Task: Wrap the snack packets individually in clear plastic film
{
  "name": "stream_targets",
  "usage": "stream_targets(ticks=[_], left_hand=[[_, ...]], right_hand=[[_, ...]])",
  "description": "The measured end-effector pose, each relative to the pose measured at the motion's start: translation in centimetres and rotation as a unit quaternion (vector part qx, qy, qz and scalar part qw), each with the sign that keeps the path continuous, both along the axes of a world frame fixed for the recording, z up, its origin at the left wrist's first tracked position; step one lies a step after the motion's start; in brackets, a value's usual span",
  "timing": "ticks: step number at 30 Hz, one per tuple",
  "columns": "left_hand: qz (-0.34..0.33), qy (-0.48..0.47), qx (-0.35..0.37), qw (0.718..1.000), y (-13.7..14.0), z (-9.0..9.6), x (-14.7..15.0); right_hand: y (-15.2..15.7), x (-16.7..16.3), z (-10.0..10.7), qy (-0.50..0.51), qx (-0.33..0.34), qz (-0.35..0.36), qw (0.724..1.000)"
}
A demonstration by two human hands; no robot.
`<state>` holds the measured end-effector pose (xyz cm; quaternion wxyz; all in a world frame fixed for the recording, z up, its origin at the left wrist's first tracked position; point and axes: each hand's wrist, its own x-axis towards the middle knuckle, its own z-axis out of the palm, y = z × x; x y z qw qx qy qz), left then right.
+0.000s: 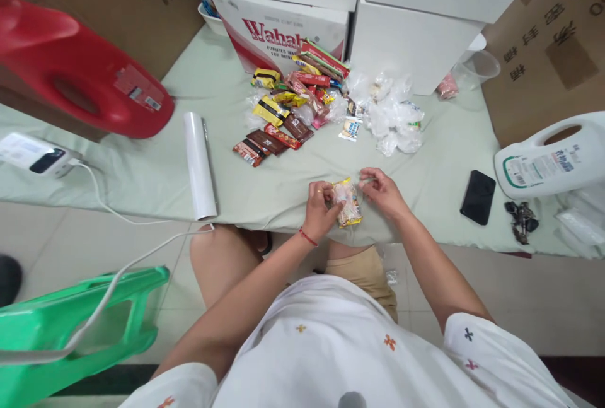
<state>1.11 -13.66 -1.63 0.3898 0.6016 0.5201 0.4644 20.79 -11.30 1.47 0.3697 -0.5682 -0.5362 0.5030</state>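
Observation:
A small yellow-edged snack packet, with crinkled clear plastic over its face, lies at the front edge of the cloth-covered table. My left hand grips its left side, thumb pressed on top and fingers bent at the edge. Just off the packet's upper right corner is my right hand, thumb and fingers drawn together. Whatever is between those fingertips, perhaps thin clear film, is too faint to make out. Beyond both hands sits a pile of wrapped snacks, beside a heap of clear plastic bags.
A white roll lies left of my hands. A red jug and a white device with a cable stand farther left. On the right are a black phone-like object and a white detergent bottle. Boxes line the back.

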Motion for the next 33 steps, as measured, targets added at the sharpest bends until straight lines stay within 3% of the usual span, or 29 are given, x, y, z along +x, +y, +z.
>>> stream_targets(ticks=[4,7,14,18,23,25,27,29,31,33], left_hand=[[0.045,0.035,-0.019,0.998,0.2,-0.5,-0.2],[0.034,0.043,-0.045,0.997,0.5,-0.8,-0.5],[0.012,0.092,-0.021,0.995,0.8,-0.1,-0.8],[0.019,0.047,-0.034,0.998,0.9,0.6,-0.5],[-0.13,-0.085,-0.148,0.977,1.2,2.6,-0.5],[-0.151,-0.053,-0.1,0.982,0.9,4.3,-0.3],[-0.162,0.017,0.01,0.987,0.5,6.3,0.1],[-0.155,0.095,0.139,0.973,0.0,8.1,0.6],[-0.1,0.155,0.262,0.947,-0.5,8.9,1.1],[-0.025,0.196,0.361,0.911,-0.9,8.6,1.6]], right_hand=[[0.1,-0.1,-0.3,-0.118,0.013,0.048,0.992],[0.3,-1.3,-0.8,-0.18,0.033,0.056,0.981],[0.8,-2.2,-1.5,-0.141,0.002,0.027,0.99],[0.1,-1.2,0.3,-0.071,0.006,0.056,0.996],[-1.7,0.4,4.1,-0.058,0.113,0.084,0.988],[-2.7,0.9,5.8,-0.098,0.145,0.097,0.98],[-3.9,1.4,7.6,-0.177,0.188,0.113,0.96],[-5.2,2.0,9.0,-0.246,0.227,0.099,0.937],[-6.4,2.7,9.6,-0.248,0.234,0.012,0.94],[-7.4,3.1,9.4,-0.148,0.178,-0.118,0.966]])
